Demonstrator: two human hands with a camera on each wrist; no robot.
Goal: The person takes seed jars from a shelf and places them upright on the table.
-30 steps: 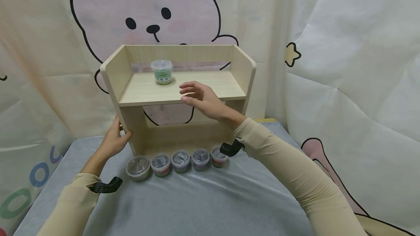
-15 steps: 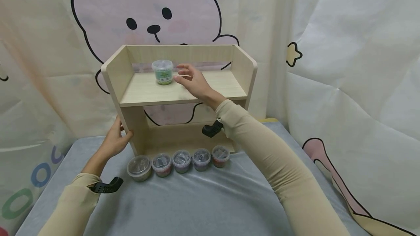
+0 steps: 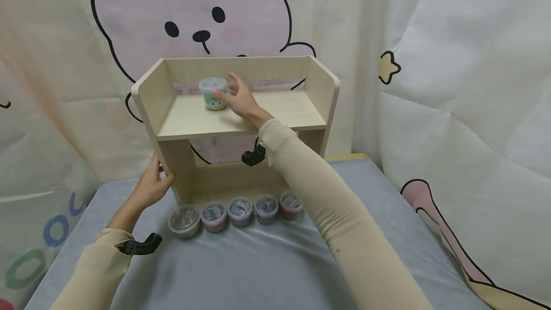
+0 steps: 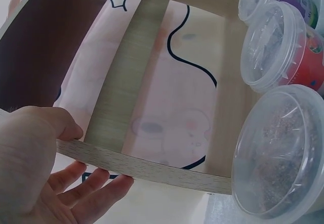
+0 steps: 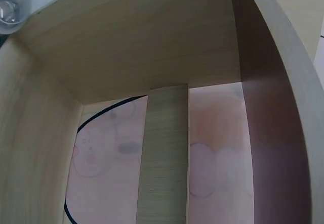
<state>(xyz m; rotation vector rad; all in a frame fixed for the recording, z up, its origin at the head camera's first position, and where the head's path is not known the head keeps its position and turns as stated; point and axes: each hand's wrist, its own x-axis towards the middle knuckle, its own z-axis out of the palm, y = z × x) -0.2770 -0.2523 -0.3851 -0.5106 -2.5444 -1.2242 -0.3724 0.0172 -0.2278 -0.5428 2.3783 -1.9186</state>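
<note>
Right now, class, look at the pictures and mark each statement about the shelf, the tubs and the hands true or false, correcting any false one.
1. The right hand is at the green tub on the shelf. True.
2. The left hand lies flat on the grey cloth. False: it holds the shelf's left side panel.
3. Five lidded tubs stand in a row on the cloth in front of the shelf. True.
4. Two tubs stand on the shelf board. False: only the green one is there.
5. The shelf lies tipped on its side. False: it stands upright.

A small wooden shelf and five little lidded tubs sit on the grey-sheeted bed, one green tub up top.
</note>
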